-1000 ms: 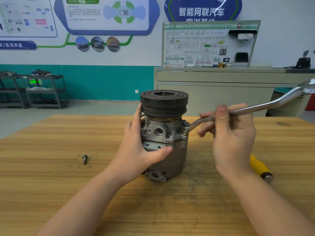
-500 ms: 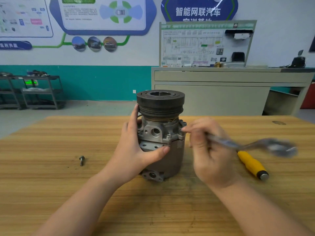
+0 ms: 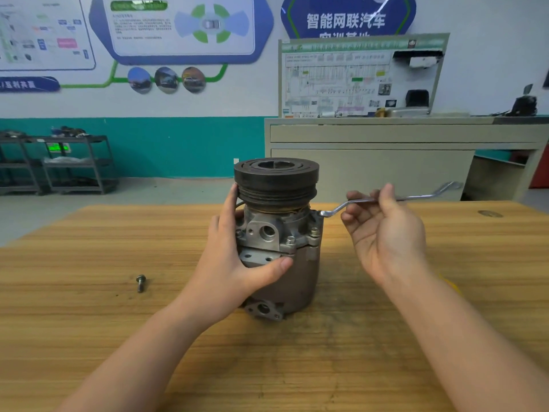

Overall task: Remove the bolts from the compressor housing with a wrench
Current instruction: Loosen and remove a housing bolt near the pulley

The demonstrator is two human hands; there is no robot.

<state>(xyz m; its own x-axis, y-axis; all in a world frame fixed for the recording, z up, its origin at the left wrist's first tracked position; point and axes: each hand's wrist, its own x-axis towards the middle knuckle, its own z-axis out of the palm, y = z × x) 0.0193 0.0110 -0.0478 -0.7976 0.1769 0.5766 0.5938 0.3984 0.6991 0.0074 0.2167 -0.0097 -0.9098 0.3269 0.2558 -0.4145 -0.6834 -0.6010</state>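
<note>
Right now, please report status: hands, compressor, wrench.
Left hand grips compressor housing, upright. Right hand holds wrench, ring end at right rear flange bolt. One loose bolt on wooden table.

The left hand (image 3: 234,263) is covering the left flank of the compressor (image 3: 282,248), and the bolt under the wrench (image 3: 386,200) tip is sitting out of sight behind the housing corner. The right forearm is hiding nearly all of a yellow handle (image 3: 451,285), while the wrench's far end is blurring. The posters are running off the top edge.
</note>
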